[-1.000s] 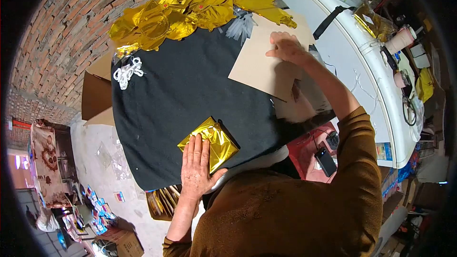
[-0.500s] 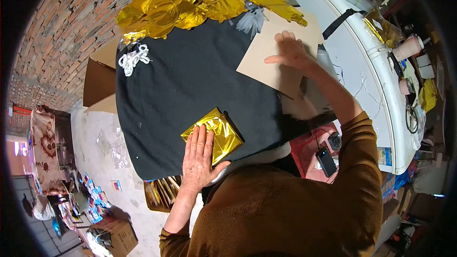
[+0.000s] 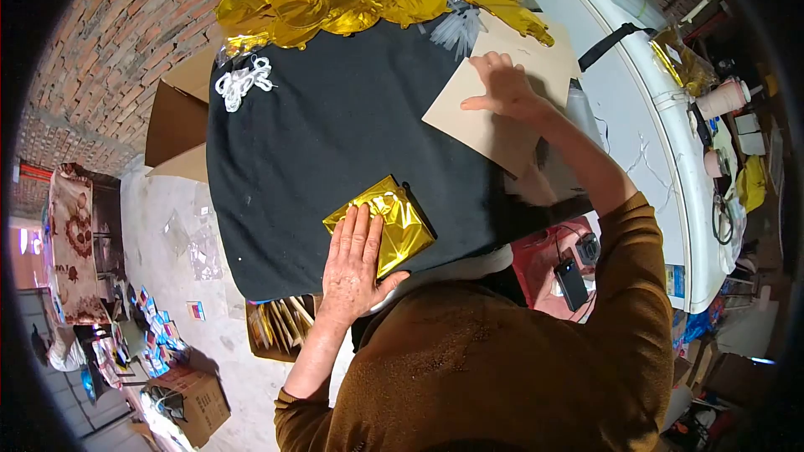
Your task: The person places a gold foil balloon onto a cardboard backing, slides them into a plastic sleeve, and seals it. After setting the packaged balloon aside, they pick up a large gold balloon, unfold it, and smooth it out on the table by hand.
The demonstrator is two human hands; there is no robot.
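My left hand (image 3: 353, 261) lies flat on a folded gold foil piece (image 3: 404, 232) near the front edge of the black cloth (image 3: 327, 117). Its fingers are stretched out over the foil's left part. At the upper right, my right hand (image 3: 505, 90) rests on light brown card sheets (image 3: 469, 117), thumb and fingers apart, and grips nothing visible. Beside the sheets lie thin clear strips (image 3: 457, 32). Shiny gold foil pieces (image 3: 335, 0) are heaped along the far edge of the cloth. A bundle of white string (image 3: 244, 82) sits at the far left.
An open cardboard box (image 3: 177, 121) stands left of the table, and a box of packets (image 3: 280, 326) is below its front edge. To the right are a white surface (image 3: 620, 92) and a black device (image 3: 571, 285) with a cable.
The view has shifted slightly, so the table and its things appear a little higher and to the right. Both hands keep nearly the same places on the foil and the card sheets.
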